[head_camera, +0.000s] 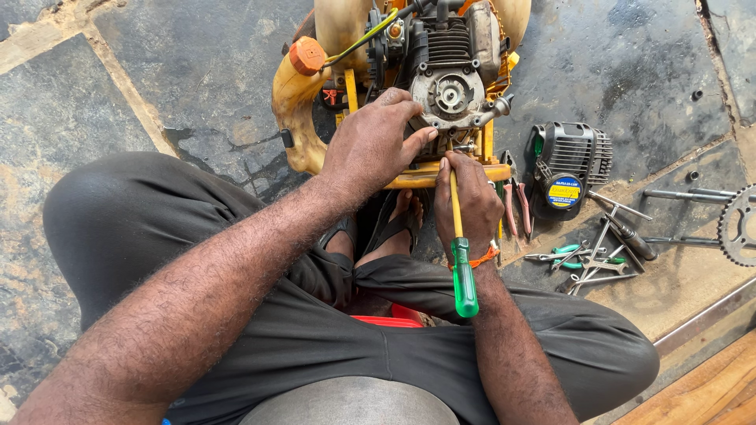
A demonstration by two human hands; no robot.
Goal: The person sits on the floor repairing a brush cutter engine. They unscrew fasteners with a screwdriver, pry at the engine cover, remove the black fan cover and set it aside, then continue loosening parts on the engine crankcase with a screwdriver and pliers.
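Your left hand [370,145] lies on the small engine [441,71], fingers spread. Your right hand [472,201] pinches a green-handled screwdriver [461,252]. The black cover [568,165] beside it has a yellow sticker [564,191].

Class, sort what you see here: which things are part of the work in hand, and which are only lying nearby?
In use:
small engine
screwdriver, held in right hand
left hand, steadying the engine

Lying about:
black engine cover
pliers
loose tools
sprocket
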